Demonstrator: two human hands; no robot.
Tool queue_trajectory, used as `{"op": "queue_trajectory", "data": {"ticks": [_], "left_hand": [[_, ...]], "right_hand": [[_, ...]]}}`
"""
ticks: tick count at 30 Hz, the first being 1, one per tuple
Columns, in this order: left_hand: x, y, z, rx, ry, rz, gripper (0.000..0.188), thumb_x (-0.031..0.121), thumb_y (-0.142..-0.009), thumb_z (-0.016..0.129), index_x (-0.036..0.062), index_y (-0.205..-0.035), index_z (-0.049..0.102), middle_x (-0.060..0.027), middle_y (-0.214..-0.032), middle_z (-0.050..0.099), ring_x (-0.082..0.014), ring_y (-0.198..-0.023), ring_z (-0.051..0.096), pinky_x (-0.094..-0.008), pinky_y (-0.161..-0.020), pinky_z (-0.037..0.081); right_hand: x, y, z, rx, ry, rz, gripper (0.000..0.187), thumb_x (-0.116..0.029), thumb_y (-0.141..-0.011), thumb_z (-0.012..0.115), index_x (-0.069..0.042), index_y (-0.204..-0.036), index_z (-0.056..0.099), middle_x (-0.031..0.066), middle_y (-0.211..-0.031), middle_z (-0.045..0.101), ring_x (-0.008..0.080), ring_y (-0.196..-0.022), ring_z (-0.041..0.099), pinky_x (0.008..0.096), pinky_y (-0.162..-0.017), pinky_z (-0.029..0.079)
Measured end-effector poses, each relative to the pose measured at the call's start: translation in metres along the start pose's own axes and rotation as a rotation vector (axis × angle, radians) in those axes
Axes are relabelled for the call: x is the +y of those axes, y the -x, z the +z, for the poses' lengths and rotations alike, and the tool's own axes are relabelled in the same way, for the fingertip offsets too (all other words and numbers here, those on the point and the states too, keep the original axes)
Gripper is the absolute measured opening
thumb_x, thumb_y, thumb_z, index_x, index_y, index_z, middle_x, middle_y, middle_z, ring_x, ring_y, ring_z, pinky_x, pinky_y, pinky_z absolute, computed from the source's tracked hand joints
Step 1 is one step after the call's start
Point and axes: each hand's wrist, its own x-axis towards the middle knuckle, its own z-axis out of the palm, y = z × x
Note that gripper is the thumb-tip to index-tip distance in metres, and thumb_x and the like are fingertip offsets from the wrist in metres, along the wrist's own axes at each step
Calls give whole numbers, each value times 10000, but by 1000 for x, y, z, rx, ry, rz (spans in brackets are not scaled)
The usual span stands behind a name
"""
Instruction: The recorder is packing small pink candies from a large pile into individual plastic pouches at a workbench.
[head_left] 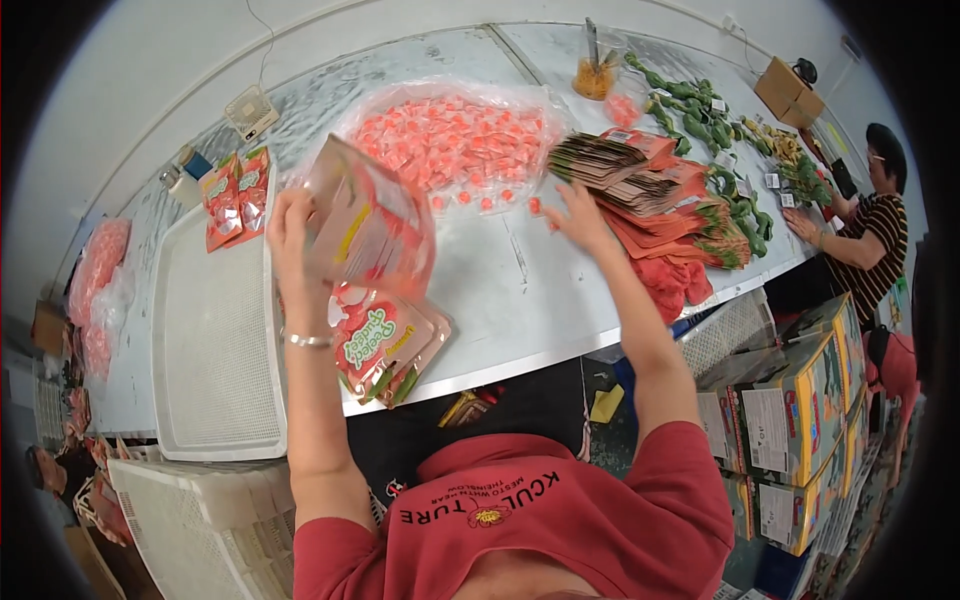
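At the left of the table my left hand (pixel 292 228) is closed on the edge of a pink printed pouch (pixel 368 225), which is tilted up and slightly blurred. Below it lies a small stack of similar candy pouches (pixel 375 340). My right hand (pixel 578 216) has its fingers spread just above the tabletop, beside a small wrapped red candy (pixel 535 205). Whether a fingertip touches that candy I cannot tell. Several more wrapped candies lie in a row in front of a large heap of them (pixel 455 140) on clear plastic. Fanned stacks of flat pouches (pixel 650 190) lie right of my right hand.
An off-white mesh tray (pixel 215 350) stands at the left, with two filled pouches (pixel 237 198) at its far end. Green packaged bundles (pixel 700 115) and red cloth (pixel 672 288) lie at the right. A co-worker (pixel 868 225) works there. Cartons (pixel 780 430) are stacked below.
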Motion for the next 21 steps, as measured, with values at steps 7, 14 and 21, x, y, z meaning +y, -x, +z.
{"op": "queue_trajectory", "data": {"ticks": [7,14,21], "left_hand": [[24,46,-49,27,-144,-42,208,145,-869,524,92,-688,436,52,-671,384,-37,-638,335,-194,-587,299],[24,53,-47,-16,-125,-60,222,140,-879,519,99,-687,416,46,-664,398,-29,-621,369,-177,-580,325],[21,58,-48,-40,-52,-52,224,136,-883,511,96,-693,398,34,-667,403,-38,-613,409,-184,-581,368]], "right_hand": [[-124,-5,42,96,13,134,604,-534,-742,607,-171,-1216,513,160,-1232,437,351,-1169,369,521,-928,270],[-158,-1,64,-72,126,-13,501,-479,-800,555,-237,-1234,494,124,-1323,385,375,-1216,323,558,-933,234],[-95,25,32,-47,-759,189,351,-287,-898,448,-130,-1199,535,138,-1163,554,261,-1113,502,409,-973,342]]}}
